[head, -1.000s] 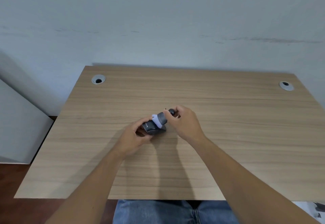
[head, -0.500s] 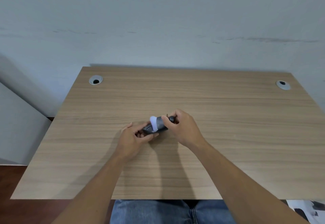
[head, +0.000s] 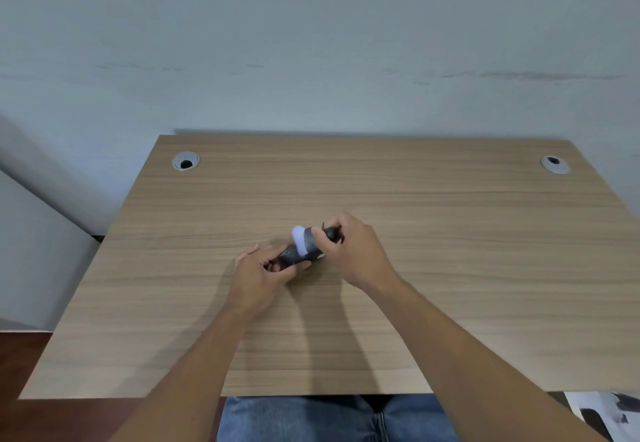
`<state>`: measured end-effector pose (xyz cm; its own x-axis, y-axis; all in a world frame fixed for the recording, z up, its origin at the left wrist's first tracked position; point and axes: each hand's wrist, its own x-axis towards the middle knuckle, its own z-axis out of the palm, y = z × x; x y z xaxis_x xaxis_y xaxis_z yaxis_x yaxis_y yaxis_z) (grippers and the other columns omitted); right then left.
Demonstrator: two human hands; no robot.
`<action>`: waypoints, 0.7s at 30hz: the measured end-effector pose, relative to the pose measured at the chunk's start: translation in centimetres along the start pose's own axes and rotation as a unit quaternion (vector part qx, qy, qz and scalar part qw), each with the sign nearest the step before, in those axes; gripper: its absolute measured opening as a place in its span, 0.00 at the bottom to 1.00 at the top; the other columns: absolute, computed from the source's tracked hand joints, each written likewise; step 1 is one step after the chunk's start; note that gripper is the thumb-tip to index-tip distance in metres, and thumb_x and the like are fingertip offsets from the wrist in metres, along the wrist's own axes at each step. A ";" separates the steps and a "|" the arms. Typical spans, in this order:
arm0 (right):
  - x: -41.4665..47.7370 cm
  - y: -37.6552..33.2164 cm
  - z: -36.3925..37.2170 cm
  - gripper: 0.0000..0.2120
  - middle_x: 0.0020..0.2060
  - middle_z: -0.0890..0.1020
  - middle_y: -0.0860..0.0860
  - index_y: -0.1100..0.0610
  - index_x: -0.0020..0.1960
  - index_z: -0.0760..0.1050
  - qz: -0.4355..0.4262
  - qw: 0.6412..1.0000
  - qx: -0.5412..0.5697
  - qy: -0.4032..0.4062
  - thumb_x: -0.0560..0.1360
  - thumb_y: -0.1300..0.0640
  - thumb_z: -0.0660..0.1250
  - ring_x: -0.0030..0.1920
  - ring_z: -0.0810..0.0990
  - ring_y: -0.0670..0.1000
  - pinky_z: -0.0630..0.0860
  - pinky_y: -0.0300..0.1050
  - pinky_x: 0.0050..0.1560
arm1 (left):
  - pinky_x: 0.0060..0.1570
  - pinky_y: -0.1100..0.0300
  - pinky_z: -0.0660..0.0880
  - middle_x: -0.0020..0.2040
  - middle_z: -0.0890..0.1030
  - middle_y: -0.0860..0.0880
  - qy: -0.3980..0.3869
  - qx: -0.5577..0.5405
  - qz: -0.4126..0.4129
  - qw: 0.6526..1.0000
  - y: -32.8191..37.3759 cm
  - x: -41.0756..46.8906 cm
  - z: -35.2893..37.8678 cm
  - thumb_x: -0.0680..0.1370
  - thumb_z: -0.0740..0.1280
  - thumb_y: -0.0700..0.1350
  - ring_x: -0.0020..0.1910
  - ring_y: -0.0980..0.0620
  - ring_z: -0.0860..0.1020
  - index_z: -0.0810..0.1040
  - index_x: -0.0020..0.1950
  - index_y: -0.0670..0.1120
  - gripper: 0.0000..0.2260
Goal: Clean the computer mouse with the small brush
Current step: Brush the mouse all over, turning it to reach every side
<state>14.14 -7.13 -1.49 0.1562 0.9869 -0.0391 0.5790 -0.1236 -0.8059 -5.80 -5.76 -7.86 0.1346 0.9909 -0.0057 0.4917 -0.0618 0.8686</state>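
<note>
Item, as I read it from my remote station: one wooden desk (head: pixel 450 268), pale grain, with a round cable hole at the far left corner (head: pixel 186 161) and another at the far right (head: pixel 555 164); one wall (head: pixel 311 43) behind it, plain and pale. Item: one computer mouse (head: pixel 294 256), dark, sitting near the middle of the desk, its underside seemingly on or just above the wood; I cannot tell which. Item: the left hand (head: pixel 258 275), curled around the near end of the mouse, fingers closed on its sides and steadying it. Item: the right hand (head: pixel 356 252), closed on the dark handle of one small brush (head: pixel 304 239), whose pale bristle head is laid against the far upper part of the mouse. The two hands are close together, each clamped on its own thing, meeting at the mouse. Status of the work, in my judgement: the brush is picked up and applied, so the cleaning itself is under way and the gathering steps are finished. What remains I cannot measure, since dust on the dark shell is too small to make out; I would expect the sides, the wheel area and perhaps the underside to need passes, and then both things set down on the desk. Also noted: blue jeans (head: pixel 311 421) at the near edge.
</note>
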 end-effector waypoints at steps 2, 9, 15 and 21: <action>0.4 0.8 -1.1 0.12 0.36 0.80 0.45 0.54 0.43 0.75 0.030 0.999 -0.007 0.025 0.80 0.48 0.72 0.35 0.76 0.44 0.70 0.38 0.37 | 0.76 0.35 0.67 0.28 0.72 0.61 0.000 -0.011 -0.013 1.000 0.0 0.0 0.1 0.74 0.83 0.57 0.37 0.62 0.75 0.91 0.60 0.62 0.14; 0.4 1.2 -2.5 0.12 0.37 0.82 0.45 0.51 0.44 0.76 0.039 0.997 0.021 0.061 0.82 0.46 0.70 0.35 0.77 0.43 0.70 0.34 0.35 | 0.73 0.37 0.72 0.31 0.73 0.54 0.023 0.017 -0.031 0.999 0.0 0.1 0.3 0.80 0.77 0.58 0.39 0.63 0.77 0.88 0.42 0.51 0.12; -0.3 1.5 0.3 0.12 0.35 0.85 0.45 0.56 0.47 0.78 0.012 0.999 0.032 -0.016 0.81 0.48 0.73 0.35 0.81 0.39 0.71 0.32 0.37 | 0.71 0.40 0.73 0.33 0.77 0.41 0.001 0.016 -0.035 0.999 -0.3 0.2 0.2 0.80 0.71 0.63 0.37 0.54 0.73 0.81 0.39 0.42 0.24; 0.2 4.4 -1.8 0.12 0.39 0.82 0.47 0.54 0.46 0.76 0.085 0.995 -0.044 0.038 0.80 0.47 0.70 0.40 0.79 0.49 0.71 0.41 0.37 | 0.54 0.52 0.70 0.31 0.72 0.48 0.016 0.027 -0.028 0.999 -0.6 0.5 0.6 0.83 0.72 0.58 0.34 0.53 0.72 0.78 0.36 0.43 0.23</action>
<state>18.13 -7.61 -3.95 0.3156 0.9410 -0.1220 0.6074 -0.2991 -0.7360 -5.52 -5.35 -8.68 0.0777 0.9963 -0.0373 0.5430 -0.0109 0.8397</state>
